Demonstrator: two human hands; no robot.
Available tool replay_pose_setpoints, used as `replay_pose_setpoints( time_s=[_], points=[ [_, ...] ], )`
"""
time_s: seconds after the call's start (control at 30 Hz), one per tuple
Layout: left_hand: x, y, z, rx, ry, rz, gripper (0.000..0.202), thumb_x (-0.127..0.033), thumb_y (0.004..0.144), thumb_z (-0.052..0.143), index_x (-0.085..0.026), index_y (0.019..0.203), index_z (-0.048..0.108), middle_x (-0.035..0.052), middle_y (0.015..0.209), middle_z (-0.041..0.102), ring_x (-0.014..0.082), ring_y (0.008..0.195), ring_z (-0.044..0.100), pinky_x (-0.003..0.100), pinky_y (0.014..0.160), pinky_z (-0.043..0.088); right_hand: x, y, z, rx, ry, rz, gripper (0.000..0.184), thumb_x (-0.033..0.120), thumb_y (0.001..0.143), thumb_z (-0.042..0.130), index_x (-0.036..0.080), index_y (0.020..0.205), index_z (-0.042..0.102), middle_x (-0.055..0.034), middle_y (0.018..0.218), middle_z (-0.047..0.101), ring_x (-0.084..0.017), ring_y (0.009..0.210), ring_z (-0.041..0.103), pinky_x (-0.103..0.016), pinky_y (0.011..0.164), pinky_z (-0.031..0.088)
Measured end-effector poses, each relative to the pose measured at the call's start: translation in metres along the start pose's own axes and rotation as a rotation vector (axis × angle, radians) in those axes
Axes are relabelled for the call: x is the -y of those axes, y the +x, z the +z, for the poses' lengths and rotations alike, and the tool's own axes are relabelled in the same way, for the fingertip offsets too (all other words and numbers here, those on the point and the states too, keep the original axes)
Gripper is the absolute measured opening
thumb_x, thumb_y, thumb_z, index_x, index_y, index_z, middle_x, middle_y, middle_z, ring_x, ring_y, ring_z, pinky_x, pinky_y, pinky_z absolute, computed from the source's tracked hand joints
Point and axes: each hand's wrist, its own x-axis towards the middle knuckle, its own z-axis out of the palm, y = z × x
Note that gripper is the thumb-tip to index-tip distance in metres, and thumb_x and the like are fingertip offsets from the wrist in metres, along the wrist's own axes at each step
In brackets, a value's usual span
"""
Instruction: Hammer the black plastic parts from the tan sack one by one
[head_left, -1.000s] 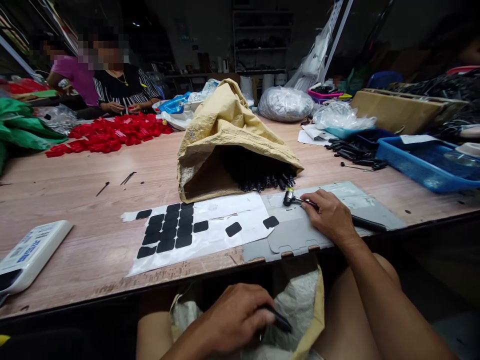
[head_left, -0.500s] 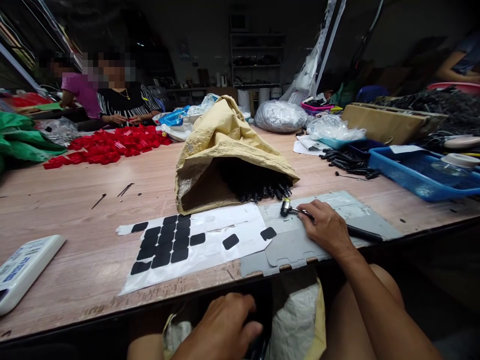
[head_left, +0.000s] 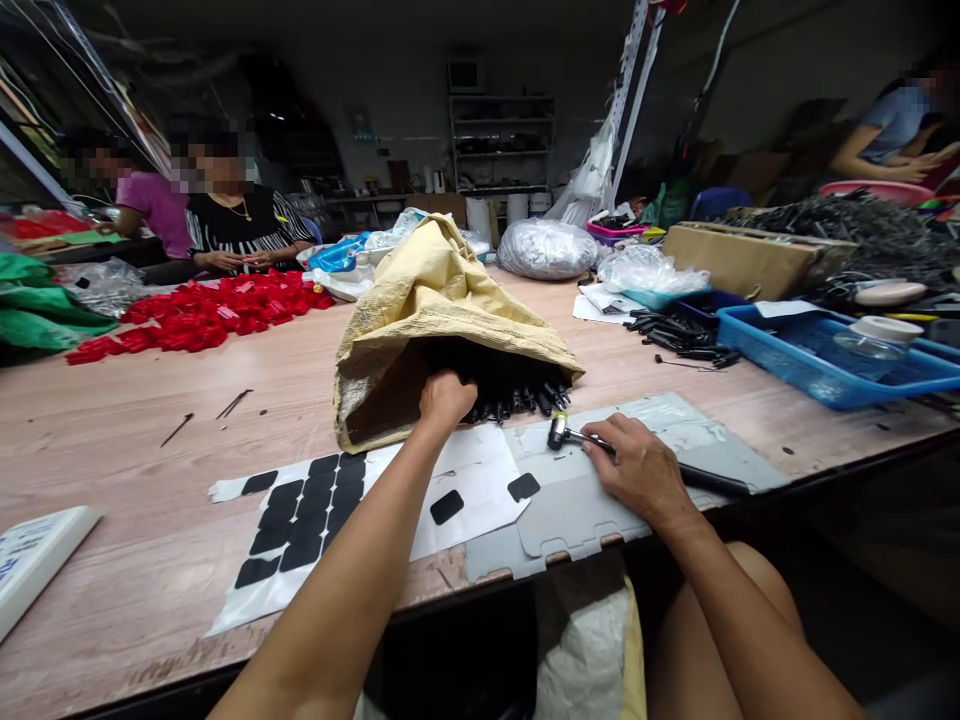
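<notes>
My left hand [head_left: 448, 398] reaches into the mouth of a tan woven sack [head_left: 442, 290], beside slim black tubular pieces [head_left: 536, 398] heaped there. Its fingertips are hidden in the dark opening, so what it holds cannot be seen. My right hand [head_left: 636, 468] is closed around the handle of a small hammer [head_left: 557, 432]. The hammer lies low over a grey board [head_left: 570, 515], its head to the left and its black grip sticking out to the right. A white sheet with black rounded-square stickers [head_left: 448, 507] lies left of the board, partly behind my left forearm.
A blue tray [head_left: 810, 385] with a jar stands at the right, near loose black pieces [head_left: 675, 335]. Red pieces [head_left: 225, 310] are heaped at the far left. A white device [head_left: 45, 560] sits at the left edge. People work across the table and at the far right.
My left hand has risen from below the table edge and gone forward into the sack's mouth. My right hand still holds the hammer at about the same spot. The view has shifted slightly.
</notes>
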Motion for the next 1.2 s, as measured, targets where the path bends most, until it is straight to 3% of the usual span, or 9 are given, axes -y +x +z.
replay_pose_setpoints(
  time_s=[0.2,0.33,0.43,0.5,0.63,0.8,0.97,1.07,1.2],
  points=[
    [-0.008,-0.004,-0.001,0.034,0.052,-0.035,0.033,-0.04,0.074,0.072,-0.015,0.095,0.076,0.0213,0.106,0.077,0.0397,0.102,0.072,0.038,0.076,0.055,0.001,0.001,-0.001,0.017,0.009,0.014,0.017,0.029,0.094,0.056,0.025,0.102,0.07,-0.0046,0.094,0.066,-0.023,0.096,0.06,-0.033,0.081,0.043],
    [-0.001,-0.021,-0.012,-0.016,0.047,-0.007,0.024,-0.034,0.075,0.069,-0.019,0.093,0.075,0.0156,0.103,0.077,0.0346,0.098,0.072,0.036,0.073,0.052,0.001,0.001,-0.002,0.012,0.013,0.016,0.017,0.029,0.093,0.056,0.024,0.101,0.07,-0.0048,0.093,0.066,-0.023,0.095,0.06,-0.033,0.081,0.043],
    [0.015,-0.047,-0.021,-0.017,-0.06,0.155,0.02,-0.029,0.076,0.068,-0.023,0.094,0.073,0.0061,0.093,0.077,0.0254,0.089,0.07,0.03,0.069,0.048,0.001,0.0,-0.002,0.013,0.021,0.012,0.018,0.029,0.093,0.056,0.024,0.102,0.071,-0.005,0.093,0.066,-0.023,0.095,0.06,-0.033,0.081,0.044],
    [0.028,-0.069,-0.022,0.092,-0.175,0.292,0.018,-0.03,0.076,0.069,-0.023,0.093,0.073,0.0013,0.086,0.075,0.0204,0.079,0.066,0.028,0.066,0.045,0.001,0.0,-0.002,0.007,0.022,-0.006,0.021,0.029,0.094,0.056,0.024,0.107,0.071,-0.0054,0.095,0.066,-0.023,0.096,0.06,-0.034,0.083,0.044],
    [0.055,-0.105,-0.011,0.276,-0.315,0.382,0.016,-0.031,0.076,0.072,-0.022,0.089,0.073,0.0,0.086,0.072,0.0191,0.077,0.062,0.028,0.068,0.045,-0.001,0.001,0.0,0.018,0.008,-0.058,0.025,0.028,0.096,0.054,0.024,0.115,0.07,-0.0056,0.098,0.068,-0.023,0.096,0.06,-0.035,0.086,0.045],
    [0.07,-0.114,0.008,0.202,-0.393,0.46,0.014,-0.027,0.078,0.073,-0.021,0.091,0.072,0.0032,0.093,0.07,0.0215,0.091,0.062,0.031,0.079,0.047,0.0,0.003,-0.003,0.035,0.027,-0.07,0.026,0.027,0.099,0.049,0.024,0.112,0.071,-0.0053,0.096,0.068,-0.023,0.097,0.062,-0.035,0.083,0.048],
    [0.07,-0.112,0.01,0.196,-0.397,0.474,0.012,-0.022,0.076,0.074,-0.02,0.088,0.073,0.0024,0.089,0.069,0.0208,0.088,0.062,0.03,0.077,0.046,0.034,0.001,-0.024,-0.061,0.305,0.011,0.027,0.027,0.1,0.047,0.025,0.116,0.069,-0.0054,0.096,0.069,-0.021,0.092,0.066,-0.033,0.08,0.052],
    [0.07,-0.113,0.01,0.186,-0.413,0.473,0.012,-0.021,0.076,0.074,-0.02,0.088,0.075,0.0024,0.088,0.069,0.0202,0.087,0.061,0.029,0.076,0.045,0.066,-0.001,-0.04,-0.061,0.524,-0.029,0.026,0.027,0.1,0.048,0.025,0.118,0.069,-0.0065,0.101,0.071,-0.021,0.097,0.068,-0.034,0.086,0.055],
    [0.07,-0.115,0.01,0.183,-0.426,0.477,0.01,-0.019,0.077,0.074,-0.019,0.087,0.076,0.0024,0.086,0.068,0.0191,0.085,0.061,0.029,0.077,0.045,0.091,-0.008,-0.044,-0.052,0.575,-0.056,0.028,0.025,0.101,0.049,0.025,0.122,0.067,-0.007,0.104,0.071,-0.021,0.097,0.068,-0.034,0.087,0.056]
  ],
)
